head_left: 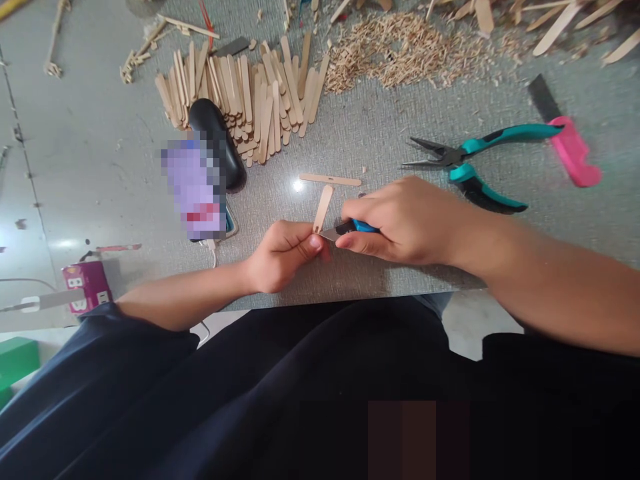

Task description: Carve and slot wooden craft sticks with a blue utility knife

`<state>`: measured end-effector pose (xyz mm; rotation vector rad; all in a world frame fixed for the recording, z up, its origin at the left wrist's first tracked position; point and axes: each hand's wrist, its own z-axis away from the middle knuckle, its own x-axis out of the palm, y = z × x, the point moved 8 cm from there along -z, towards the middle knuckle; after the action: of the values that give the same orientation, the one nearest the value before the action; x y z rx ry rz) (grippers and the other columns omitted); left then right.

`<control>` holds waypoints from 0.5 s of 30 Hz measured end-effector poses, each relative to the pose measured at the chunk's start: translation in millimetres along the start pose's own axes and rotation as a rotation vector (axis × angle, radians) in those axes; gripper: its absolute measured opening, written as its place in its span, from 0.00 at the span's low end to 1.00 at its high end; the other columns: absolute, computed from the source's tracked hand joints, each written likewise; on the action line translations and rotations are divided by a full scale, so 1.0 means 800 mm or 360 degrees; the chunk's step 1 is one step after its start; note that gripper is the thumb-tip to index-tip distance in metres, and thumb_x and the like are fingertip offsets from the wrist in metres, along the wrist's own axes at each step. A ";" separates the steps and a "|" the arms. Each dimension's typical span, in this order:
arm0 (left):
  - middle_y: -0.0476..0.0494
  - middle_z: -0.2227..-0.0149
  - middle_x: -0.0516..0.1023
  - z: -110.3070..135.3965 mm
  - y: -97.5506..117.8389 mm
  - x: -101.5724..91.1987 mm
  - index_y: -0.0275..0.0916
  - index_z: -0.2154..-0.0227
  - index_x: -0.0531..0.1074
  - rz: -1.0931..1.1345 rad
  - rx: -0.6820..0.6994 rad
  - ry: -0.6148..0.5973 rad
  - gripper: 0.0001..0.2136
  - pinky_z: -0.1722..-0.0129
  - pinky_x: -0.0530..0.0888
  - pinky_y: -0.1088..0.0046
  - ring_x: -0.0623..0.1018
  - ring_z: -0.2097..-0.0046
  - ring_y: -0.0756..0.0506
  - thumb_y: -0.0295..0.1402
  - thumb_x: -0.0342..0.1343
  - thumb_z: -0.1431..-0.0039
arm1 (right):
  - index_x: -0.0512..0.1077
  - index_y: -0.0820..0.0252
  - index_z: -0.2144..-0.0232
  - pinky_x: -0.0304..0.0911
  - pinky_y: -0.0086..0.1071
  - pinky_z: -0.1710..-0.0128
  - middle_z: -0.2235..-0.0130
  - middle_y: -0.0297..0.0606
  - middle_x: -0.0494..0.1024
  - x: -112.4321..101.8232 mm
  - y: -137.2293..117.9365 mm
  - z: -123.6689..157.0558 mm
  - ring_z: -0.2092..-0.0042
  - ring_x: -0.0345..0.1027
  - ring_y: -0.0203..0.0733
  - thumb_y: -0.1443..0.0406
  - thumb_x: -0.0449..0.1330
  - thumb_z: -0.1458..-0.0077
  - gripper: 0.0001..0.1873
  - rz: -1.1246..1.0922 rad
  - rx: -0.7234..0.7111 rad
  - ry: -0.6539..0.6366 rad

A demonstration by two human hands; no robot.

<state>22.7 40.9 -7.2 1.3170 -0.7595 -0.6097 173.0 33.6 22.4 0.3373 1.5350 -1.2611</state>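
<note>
Between thumb and fingers, my left hand (285, 257) pinches a wooden craft stick (324, 205), whose upper part points away from me. A small notch shows in the stick near my left thumb. My right hand (400, 223) is wrapped around a blue and black utility knife (364, 227). Its blade tip meets the stick right by the left fingertips; the lower end of the stick is hidden by the left hand. Just beyond, a second craft stick (330, 180) lies flat, with a small slot at its middle.
Piled craft sticks (270, 100) lie at the back beside wood shavings (390, 50). A black case (217, 143) and a blurred phone (195, 187) are on the left. Teal pliers (463, 157) and a pink-handled cutter (573, 150) lie right. A purple power socket (87, 283) sits at lower left.
</note>
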 end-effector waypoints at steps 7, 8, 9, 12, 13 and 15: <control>0.52 0.78 0.71 0.000 0.012 0.000 0.37 0.72 0.80 -0.0095 0.0140 0.0000 0.24 0.72 0.64 0.76 0.68 0.75 0.54 0.50 0.65 0.24 | 0.69 0.51 0.70 0.44 0.39 0.71 0.76 0.39 0.74 0.012 0.002 0.000 0.74 0.60 0.46 0.28 0.29 0.26 0.47 0.0188 0.0066 -0.0014; 0.52 0.78 0.71 -0.001 0.014 -0.001 0.37 0.72 0.80 -0.0100 0.0159 0.0013 0.24 0.72 0.65 0.76 0.68 0.75 0.54 0.50 0.65 0.24 | 0.71 0.52 0.69 0.44 0.39 0.71 0.76 0.40 0.75 0.014 0.002 0.000 0.74 0.62 0.46 0.28 0.29 0.26 0.48 0.0234 0.0080 -0.0022; 0.52 0.78 0.70 -0.002 0.016 -0.001 0.37 0.73 0.80 -0.0110 0.0172 0.0025 0.24 0.72 0.65 0.76 0.68 0.75 0.54 0.50 0.65 0.24 | 0.73 0.53 0.67 0.44 0.39 0.70 0.75 0.41 0.76 0.015 0.003 0.000 0.74 0.63 0.47 0.29 0.29 0.25 0.49 0.0285 0.0096 -0.0013; 0.52 0.79 0.70 -0.003 0.016 -0.003 0.36 0.74 0.80 -0.0152 0.0170 0.0083 0.24 0.73 0.64 0.76 0.66 0.77 0.55 0.50 0.66 0.25 | 0.78 0.56 0.64 0.43 0.39 0.70 0.74 0.44 0.78 0.018 0.003 0.001 0.73 0.68 0.49 0.30 0.29 0.24 0.51 0.0422 0.0166 0.0016; 0.53 0.80 0.69 -0.002 0.015 -0.004 0.36 0.73 0.80 -0.0140 0.0174 0.0100 0.24 0.74 0.63 0.77 0.65 0.77 0.55 0.49 0.66 0.24 | 0.79 0.57 0.63 0.43 0.40 0.70 0.73 0.45 0.79 0.017 0.002 0.001 0.72 0.70 0.50 0.31 0.28 0.24 0.52 0.0457 0.0182 0.0029; 0.54 0.80 0.67 -0.001 0.011 -0.006 0.36 0.73 0.81 -0.0081 0.0190 0.0134 0.24 0.76 0.60 0.77 0.62 0.78 0.56 0.49 0.64 0.23 | 0.81 0.60 0.60 0.43 0.40 0.69 0.70 0.48 0.83 0.012 -0.003 0.002 0.70 0.73 0.52 0.32 0.25 0.23 0.55 0.0511 0.0206 0.0058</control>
<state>20.1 46.1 0.4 1.4664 -0.7035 -0.5526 168.6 27.9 15.9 0.6665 1.3678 -1.1056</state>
